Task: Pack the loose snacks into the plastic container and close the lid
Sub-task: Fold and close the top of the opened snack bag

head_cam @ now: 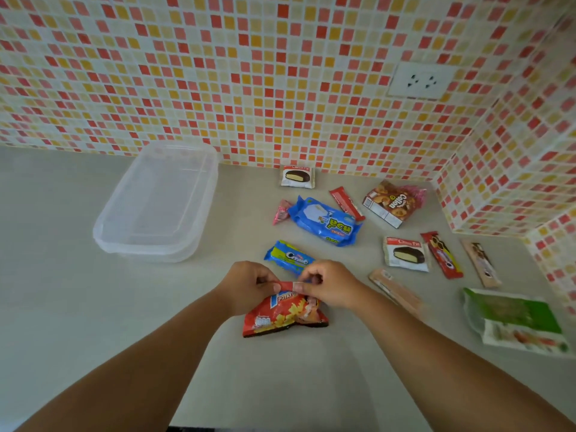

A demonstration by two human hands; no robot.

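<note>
The chip bag [285, 316] is being pinched at its top edge by the left hand [249, 286] and right hand [330, 283], near the counter's front; the tub [156, 201], lid on, is waiting far-left, needing opening first

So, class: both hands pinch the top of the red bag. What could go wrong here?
1. The left hand and right hand pinch the red potato-snack bag by its top edge; pulling apart could tear it open.
2. The clear plastic container seems lidded, so nothing can go in yet.
</note>
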